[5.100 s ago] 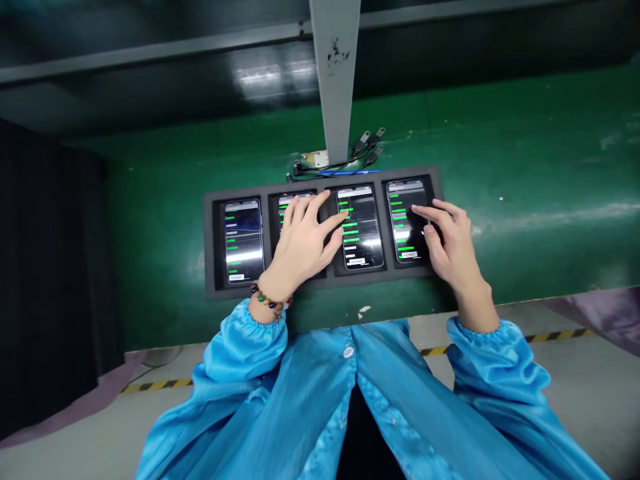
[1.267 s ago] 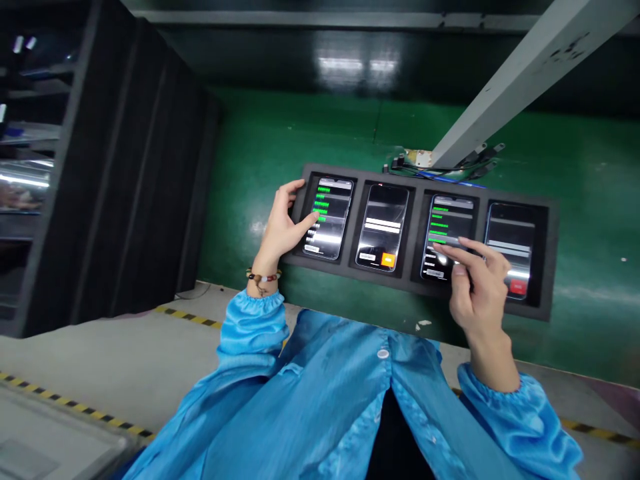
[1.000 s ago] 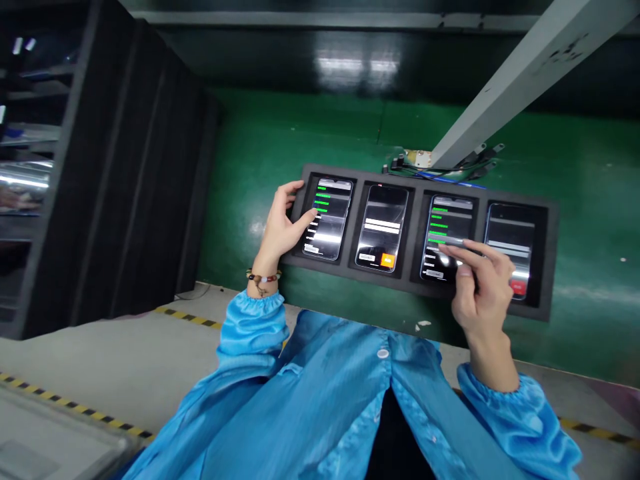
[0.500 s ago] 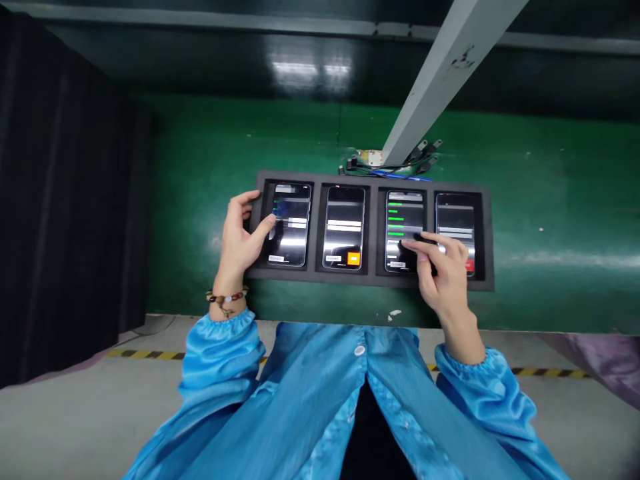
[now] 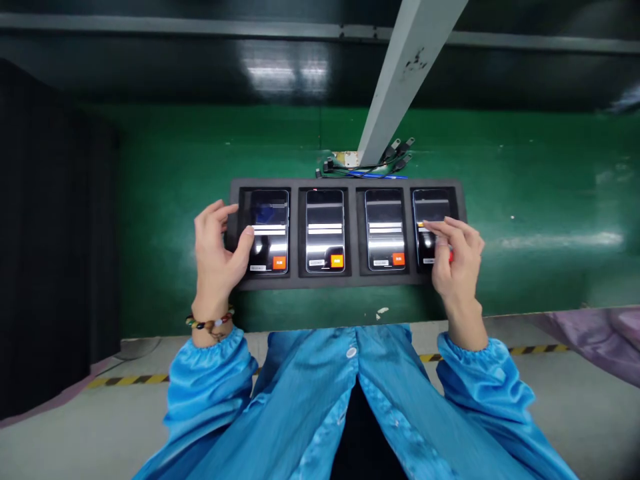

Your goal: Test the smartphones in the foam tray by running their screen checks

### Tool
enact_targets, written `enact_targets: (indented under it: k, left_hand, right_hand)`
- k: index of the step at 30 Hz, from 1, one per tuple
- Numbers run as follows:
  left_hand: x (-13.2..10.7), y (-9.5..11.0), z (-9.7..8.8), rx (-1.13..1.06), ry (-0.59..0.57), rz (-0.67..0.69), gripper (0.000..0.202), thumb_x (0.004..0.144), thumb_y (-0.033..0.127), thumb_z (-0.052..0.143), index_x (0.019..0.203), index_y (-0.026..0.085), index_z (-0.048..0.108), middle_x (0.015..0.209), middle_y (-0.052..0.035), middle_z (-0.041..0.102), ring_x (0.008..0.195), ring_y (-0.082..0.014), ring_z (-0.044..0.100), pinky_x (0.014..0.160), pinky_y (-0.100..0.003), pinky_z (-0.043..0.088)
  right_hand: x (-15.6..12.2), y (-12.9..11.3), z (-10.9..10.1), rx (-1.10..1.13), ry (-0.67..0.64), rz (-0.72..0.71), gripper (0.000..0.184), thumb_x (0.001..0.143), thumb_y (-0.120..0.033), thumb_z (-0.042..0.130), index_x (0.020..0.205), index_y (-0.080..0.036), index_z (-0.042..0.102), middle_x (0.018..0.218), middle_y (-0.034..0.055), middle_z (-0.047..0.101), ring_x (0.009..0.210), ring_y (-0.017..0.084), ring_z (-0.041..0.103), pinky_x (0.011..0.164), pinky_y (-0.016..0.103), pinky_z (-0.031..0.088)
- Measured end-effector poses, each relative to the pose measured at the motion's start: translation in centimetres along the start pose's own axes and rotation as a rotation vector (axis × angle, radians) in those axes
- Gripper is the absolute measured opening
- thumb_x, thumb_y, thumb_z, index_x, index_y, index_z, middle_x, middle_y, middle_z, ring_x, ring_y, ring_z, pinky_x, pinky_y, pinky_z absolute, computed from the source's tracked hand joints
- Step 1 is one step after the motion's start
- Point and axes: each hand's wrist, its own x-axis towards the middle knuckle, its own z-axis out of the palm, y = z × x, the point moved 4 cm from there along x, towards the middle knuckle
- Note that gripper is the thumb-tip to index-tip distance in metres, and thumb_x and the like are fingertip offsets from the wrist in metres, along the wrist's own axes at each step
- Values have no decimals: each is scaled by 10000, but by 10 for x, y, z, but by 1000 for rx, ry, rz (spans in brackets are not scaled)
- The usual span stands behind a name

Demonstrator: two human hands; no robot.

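A dark grey foam tray point(image 5: 295, 283) lies on the green table, with several lit phones face up in its compartments. My left hand point(image 5: 217, 250) is open at the tray's left end, fingers by the rim and thumb at the left edge of the leftmost phone point(image 5: 270, 243). My right hand point(image 5: 457, 257) is over the rightmost phone point(image 5: 431, 207), index finger stretched to its screen and partly covering it. Between them lie the second phone point(image 5: 325, 243) and the third phone point(image 5: 385, 217). White bars and orange or red boxes show on the screens.
Behind the tray, black cables point(image 5: 395, 160) and a blue pen-like stick point(image 5: 377, 175) lie at the foot of a grey post point(image 5: 393, 80). A black curtain point(image 5: 45, 233) hangs at left. White scraps point(image 5: 382, 311) lie near the front edge of the green table point(image 5: 550, 200).
My right hand has moved from the third phone to the rightmost one. The third screen's green lines have given way to white bars and an orange-red box; the leftmost screen gained such a box.
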Motion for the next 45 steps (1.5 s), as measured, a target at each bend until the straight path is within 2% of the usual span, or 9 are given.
enact_targets:
  k: [8, 14, 17, 20, 26, 30, 33, 39, 45]
  left_hand:
    - [-4, 17, 1, 43, 10, 99, 405, 1021, 408, 694, 1421, 348, 691, 1605, -107, 526, 1548, -371, 495, 1323, -643, 422]
    - [-10, 16, -1, 54, -14, 146, 271, 1010, 346, 686, 1248, 373, 812, 1601, -44, 592, 1479, -378, 526, 1145, -634, 563]
    - [-10, 13, -1, 97, -42, 163, 280, 978, 333, 700, 1220, 371, 835, 1614, -30, 596, 1486, -400, 501, 1114, -654, 557]
    - [-8, 11, 1, 117, -88, 180, 277, 954, 309, 692, 1169, 372, 854, 1618, -7, 601, 1473, -409, 505, 1200, -718, 472]
    - [-8, 13, -1, 104, -61, 156, 372, 994, 359, 657, 1345, 391, 775, 1641, -31, 567, 1505, -408, 488, 1196, -696, 491]
    - [-1, 10, -5, 71, -26, 60, 390, 1061, 453, 604, 1420, 349, 715, 1602, -87, 572, 1486, -394, 530, 1229, -673, 477]
    - [16, 5, 0, 67, -38, -1, 419, 1093, 498, 546, 1433, 296, 687, 1562, -142, 561, 1514, -407, 502, 1186, -654, 514]
    - [49, 0, 24, 177, -33, -10, 324, 1049, 495, 601, 1223, 256, 734, 1481, -182, 556, 1445, -450, 509, 1262, -732, 349]
    - [49, -2, 31, 213, -48, -37, 357, 1075, 518, 530, 1234, 252, 708, 1343, -170, 631, 1408, -401, 530, 1240, -639, 390]
  right_hand:
    - [8, -47, 30, 46, -213, -149, 438, 1049, -206, 453, 1393, -300, 707, 1374, 93, 743, 1462, 324, 584, 1194, 582, 399]
    - [18, -108, 69, 137, -375, -334, 465, 1065, -194, 424, 1466, -250, 653, 1337, 97, 778, 1520, 307, 530, 1241, 565, 357]
    - [22, -118, 74, 126, -413, -340, 468, 1074, -195, 418, 1476, -274, 646, 1291, 75, 800, 1549, 303, 505, 1276, 580, 316]
    - [25, -97, 54, 96, -320, -265, 451, 1069, -231, 441, 1452, -286, 674, 1394, 101, 747, 1528, 313, 534, 1247, 587, 360]
    - [9, -3, -13, 27, 47, 25, 376, 1104, -310, 455, 1349, -285, 739, 1330, 99, 763, 1428, 321, 604, 1238, 606, 411]
    - [0, 36, -29, 51, 80, 145, 365, 1100, -354, 493, 1356, -264, 737, 1350, 94, 754, 1375, 312, 617, 1186, 576, 483]
    - [20, 45, -20, 47, -5, 115, 366, 1099, -371, 495, 1370, -244, 705, 1368, 105, 751, 1375, 315, 598, 1191, 574, 477]
    - [76, 56, 11, -58, -31, 79, 364, 1068, -375, 498, 1336, -218, 685, 1322, 152, 745, 1361, 384, 560, 1161, 636, 451]
    - [59, 32, 4, -1, -12, 21, 396, 1068, -411, 509, 1367, -215, 681, 1336, 157, 723, 1411, 385, 528, 1194, 629, 444]
